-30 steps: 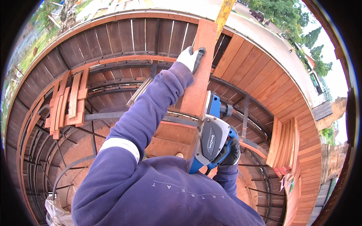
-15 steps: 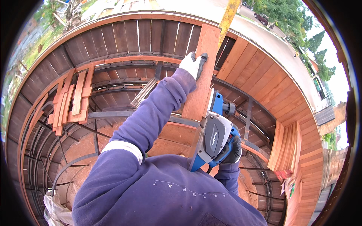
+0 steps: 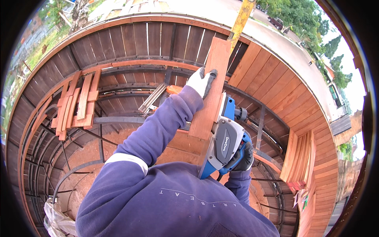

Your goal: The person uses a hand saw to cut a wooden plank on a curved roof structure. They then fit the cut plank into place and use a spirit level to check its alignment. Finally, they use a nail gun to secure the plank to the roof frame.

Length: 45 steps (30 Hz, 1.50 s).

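Note:
My left hand (image 3: 201, 81), in a white and dark grey glove, is closed around the left edge of a flat reddish wooden board (image 3: 219, 59). The board slants upward, its far end near the curved wall and its near end beside the planer. Against my body on the right is a blue and grey electric hand planer (image 3: 225, 144), its front end touching or very near the board's right edge. My right hand (image 3: 245, 157), in a dark glove, grips the planer's blue handle; its fingers are partly hidden behind the tool.
A curved wall of dark planks (image 3: 122, 41) rings me, with newer reddish planks (image 3: 262, 79) at the right. Board stacks lie left (image 3: 82, 104) and right (image 3: 299, 158). A yellow bar (image 3: 241, 19) stands beyond the board. Thin strips (image 3: 152, 98) and black metal hoops (image 3: 118, 119) are nearby.
My left hand has drawn the board toward me, so its near end sits lower beside the planer. The planer and my right hand have hardly moved. An orange object now shows beyond my left forearm.

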Tool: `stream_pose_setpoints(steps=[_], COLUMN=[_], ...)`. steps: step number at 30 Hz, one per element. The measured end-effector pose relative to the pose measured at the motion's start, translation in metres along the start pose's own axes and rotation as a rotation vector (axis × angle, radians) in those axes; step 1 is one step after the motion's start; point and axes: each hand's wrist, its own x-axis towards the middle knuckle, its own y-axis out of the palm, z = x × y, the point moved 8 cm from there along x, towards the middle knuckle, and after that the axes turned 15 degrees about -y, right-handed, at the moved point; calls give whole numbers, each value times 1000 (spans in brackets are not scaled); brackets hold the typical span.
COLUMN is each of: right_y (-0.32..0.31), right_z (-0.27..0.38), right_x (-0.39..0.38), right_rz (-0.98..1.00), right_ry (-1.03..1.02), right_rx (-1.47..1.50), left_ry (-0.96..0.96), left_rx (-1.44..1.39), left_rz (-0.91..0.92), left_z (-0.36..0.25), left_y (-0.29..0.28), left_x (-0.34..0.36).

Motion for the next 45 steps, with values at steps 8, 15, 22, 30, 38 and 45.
stream_pose_setpoints(steps=[8,15,22,30,38,45], right_y=[7,-2,1,12,-2,-2], right_z=[0,-5,-4,-2,-4,-7], right_x=[1,1,-1,2,6,9], right_rz=[-11,27,-8,-31,34,-16], right_ry=[4,38,23,-6,-27,14], right_rx=[-48,30,-33,-47,-3,41], left_ry=[65,32,-18,-18,-23,-21], left_rx=[64,72,97,17,-10,-31], left_rz=[-97,-99,-65,-23,24,47], left_z=[-46,-21,-14,-1,14,31], left_y=[-34,-19,-10,-1,0,0], left_x=[51,57,32,-8,-26,-35])
